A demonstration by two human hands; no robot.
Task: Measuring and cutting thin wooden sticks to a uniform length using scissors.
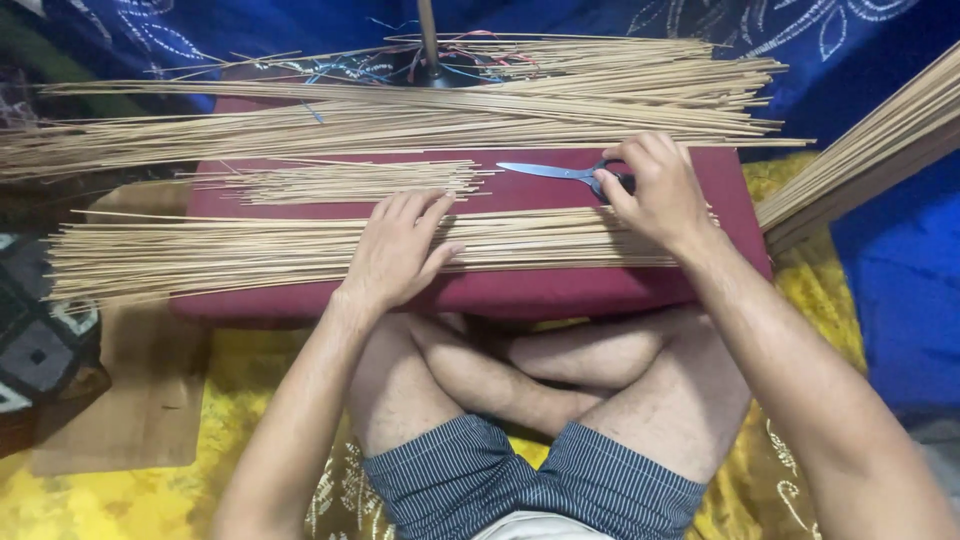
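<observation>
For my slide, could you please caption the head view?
Left hand flat on sticks; right hand on scissors.

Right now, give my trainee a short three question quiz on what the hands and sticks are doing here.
1. True or false: the left hand lies flat on the near bundle of thin sticks.
2. What does the right hand touch? A) scissors B) a cup C) a brush
3. Fill in: the sticks lie on a dark ____ cushion.

Key:
1. True.
2. A: its fingers are at the dark handles of the scissors, whose blades point to the left of the picture.
3. Red.
</observation>
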